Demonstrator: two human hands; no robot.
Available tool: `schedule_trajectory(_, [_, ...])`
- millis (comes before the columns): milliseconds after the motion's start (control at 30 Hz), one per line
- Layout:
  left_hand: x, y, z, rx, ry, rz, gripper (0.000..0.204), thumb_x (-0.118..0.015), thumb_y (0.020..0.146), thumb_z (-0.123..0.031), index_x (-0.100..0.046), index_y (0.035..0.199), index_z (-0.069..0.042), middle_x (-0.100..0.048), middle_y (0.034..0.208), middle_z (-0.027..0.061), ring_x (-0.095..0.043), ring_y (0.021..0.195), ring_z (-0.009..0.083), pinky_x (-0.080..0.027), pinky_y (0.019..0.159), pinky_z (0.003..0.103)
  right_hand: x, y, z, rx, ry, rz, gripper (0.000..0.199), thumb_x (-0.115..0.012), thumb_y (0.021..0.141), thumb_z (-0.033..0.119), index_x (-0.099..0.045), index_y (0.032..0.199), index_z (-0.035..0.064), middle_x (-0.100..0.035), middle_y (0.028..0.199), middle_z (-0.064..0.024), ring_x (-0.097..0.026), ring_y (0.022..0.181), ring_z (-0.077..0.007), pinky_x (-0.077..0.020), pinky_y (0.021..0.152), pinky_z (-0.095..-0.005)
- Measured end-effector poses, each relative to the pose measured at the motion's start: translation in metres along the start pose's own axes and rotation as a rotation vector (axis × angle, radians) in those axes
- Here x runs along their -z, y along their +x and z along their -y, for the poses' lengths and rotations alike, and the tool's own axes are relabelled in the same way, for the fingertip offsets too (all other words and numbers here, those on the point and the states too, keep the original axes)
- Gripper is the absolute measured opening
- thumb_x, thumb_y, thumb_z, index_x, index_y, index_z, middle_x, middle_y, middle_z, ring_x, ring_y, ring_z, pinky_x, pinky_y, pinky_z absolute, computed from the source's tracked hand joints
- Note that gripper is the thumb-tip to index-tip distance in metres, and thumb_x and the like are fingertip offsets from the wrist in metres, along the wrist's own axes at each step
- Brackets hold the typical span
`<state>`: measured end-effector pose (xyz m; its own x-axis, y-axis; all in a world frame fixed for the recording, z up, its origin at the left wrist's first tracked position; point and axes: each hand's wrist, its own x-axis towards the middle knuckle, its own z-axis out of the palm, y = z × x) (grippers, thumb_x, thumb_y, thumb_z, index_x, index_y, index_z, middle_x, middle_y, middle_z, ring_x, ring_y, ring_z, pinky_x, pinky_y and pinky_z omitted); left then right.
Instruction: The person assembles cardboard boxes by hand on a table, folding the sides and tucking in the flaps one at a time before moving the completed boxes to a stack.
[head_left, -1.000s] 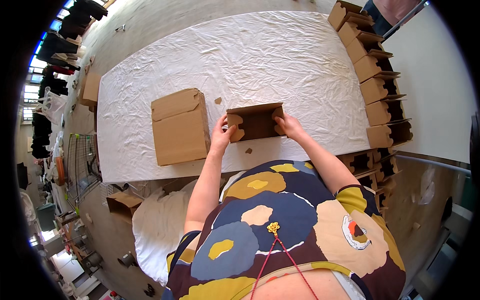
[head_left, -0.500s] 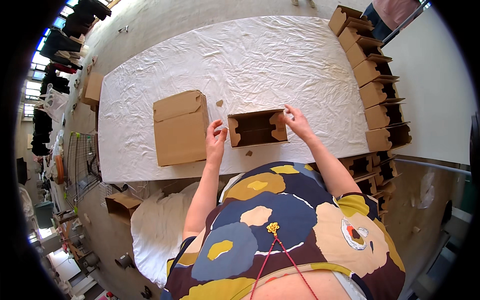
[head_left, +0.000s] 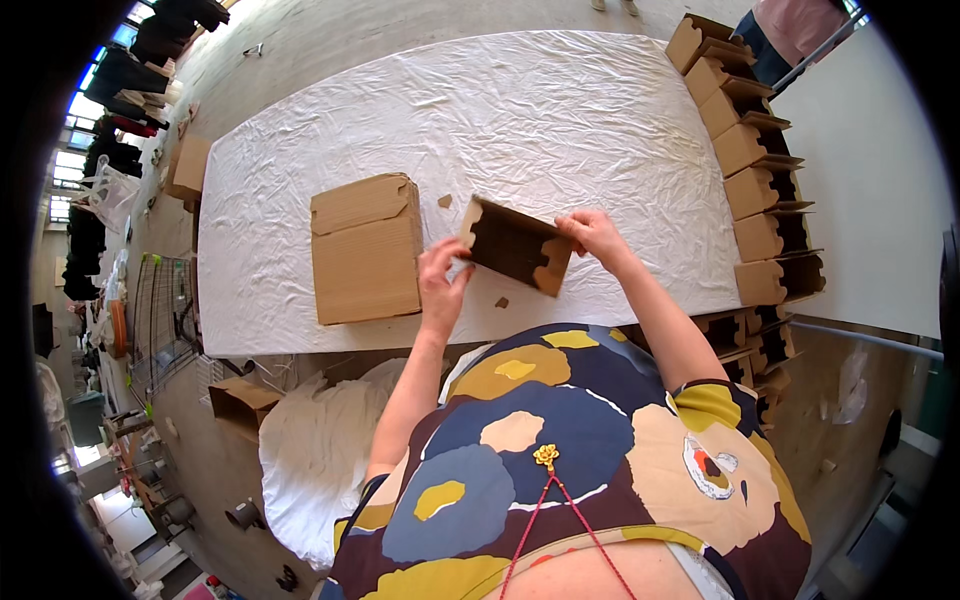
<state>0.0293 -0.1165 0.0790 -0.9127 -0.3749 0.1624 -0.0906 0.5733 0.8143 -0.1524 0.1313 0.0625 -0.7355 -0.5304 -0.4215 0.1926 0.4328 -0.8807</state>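
Near the frame's centre, the left hand (head_left: 441, 283) pinches the left end of a half-folded cardboard box (head_left: 516, 246) while the right hand (head_left: 594, 234) grips its right end, holding it tilted above the white-covered table (head_left: 560, 120). Left of it lies a closed carton (head_left: 366, 248); folded boxes (head_left: 755, 150) line the upper right edge.

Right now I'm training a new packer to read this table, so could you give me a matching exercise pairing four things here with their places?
Things:
1. dark half-folded cardboard box
2. large closed brown cardboard box
3. row of open brown cardboard boxes
4. small brown cardboard scrap

Places:
A. along the right edge of the white crinkled table cover
B. lying flat, left of both hands
C. on the cover between the two boxes
D. held between left hand and right hand

Pairs: 1-D, 2-B, 3-A, 4-C
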Motion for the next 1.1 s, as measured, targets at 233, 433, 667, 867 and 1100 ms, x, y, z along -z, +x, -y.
schedule_trajectory(233, [-0.021,0.024,0.030,0.405,-0.423,-0.057,0.062,-0.066,0.096,-0.026,-0.039,0.148,-0.006,-0.056,0.132,0.0154,-0.058,0.112,0.0198,-0.049,0.096,0.035,-0.041,-0.044,0.013,-0.067,-0.093,0.227,0.031,-0.071,0.091,0.032,-0.072,0.091,0.0013,-0.065,0.072,-0.0019,-0.050,0.055,-0.0062,-0.0423,0.050,-0.0253])
schedule_trajectory(433, [-0.033,0.008,0.021,0.342,-0.535,-0.010,0.056,-0.062,0.099,-0.028,-0.042,0.149,-0.009,-0.055,0.121,0.0084,-0.054,0.100,0.0159,-0.046,0.091,0.029,-0.050,-0.039,0.012,-0.131,0.343,0.146,0.085,-0.079,0.085,0.039,-0.037,0.146,-0.0036,-0.061,0.075,-0.0064,-0.060,0.061,-0.0093,-0.0513,0.055,-0.0246])
schedule_trajectory(667, [-0.034,0.010,-0.021,0.080,-0.023,-0.087,0.068,-0.060,0.083,0.006,-0.046,0.147,-0.013,-0.044,0.096,0.0077,-0.047,0.079,0.0199,-0.045,0.070,0.034,-0.063,-0.044,0.041,-0.010,0.160,0.051,0.086,-0.075,0.087,0.020,-0.025,0.157,0.0120,-0.060,0.072,-0.0049,-0.056,0.056,-0.0113,-0.0508,0.053,-0.0281])
schedule_trajectory(867, [-0.037,0.009,-0.019,0.121,-0.078,-0.090,0.073,-0.054,0.078,0.011,-0.047,0.146,-0.015,-0.043,0.094,0.0054,-0.047,0.077,0.0185,-0.046,0.069,0.033,-0.065,-0.036,0.044,0.466,-0.587,-0.434,0.081,-0.076,0.078,0.015,-0.039,0.150,0.0142,-0.055,0.096,-0.0125,-0.062,0.087,-0.0299,-0.0533,0.073,-0.0420])
schedule_trajectory(1100, [-0.029,0.010,-0.018,0.184,-0.115,-0.073,0.071,-0.057,0.081,0.009,-0.047,0.148,-0.016,-0.041,0.090,0.0030,-0.044,0.076,0.0151,-0.045,0.072,0.029,-0.064,-0.005,0.075,0.302,-0.849,-0.246,0.042,-0.069,0.089,0.030,-0.061,0.129,0.0159,-0.057,0.110,-0.0161,-0.062,0.104,-0.0347,-0.0538,0.082,-0.0468])
